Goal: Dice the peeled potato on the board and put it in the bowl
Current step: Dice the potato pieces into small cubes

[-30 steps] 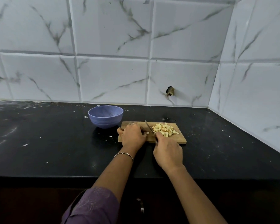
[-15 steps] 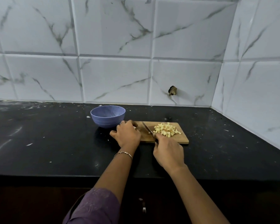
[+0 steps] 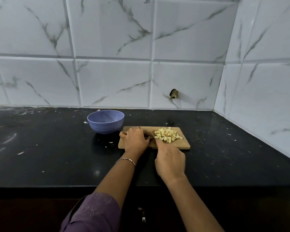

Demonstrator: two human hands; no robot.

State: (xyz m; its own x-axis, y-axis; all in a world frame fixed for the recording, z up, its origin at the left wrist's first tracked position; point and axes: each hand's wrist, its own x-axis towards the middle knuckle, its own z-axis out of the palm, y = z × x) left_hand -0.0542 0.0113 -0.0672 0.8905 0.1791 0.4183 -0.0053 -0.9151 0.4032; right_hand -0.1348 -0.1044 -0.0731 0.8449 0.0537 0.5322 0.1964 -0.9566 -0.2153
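Black counter (image 3: 49, 148) under marble tiles (image 3: 112, 81): right hand (image 3: 170, 162) grip holds knife (image 3: 152, 135), left hand (image 3: 135, 141) grip unclear.

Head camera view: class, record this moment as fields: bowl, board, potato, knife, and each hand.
bowl: purple bowl on the black counter, left of the board; no potato visible inside
board: wooden cutting board
potato: diced potato piled on the board's right half
knife: knife, blade just left of the pile
right hand: right hand grips the knife handle
left hand: left hand on the board's left end, fingers curled; what it covers is hidden
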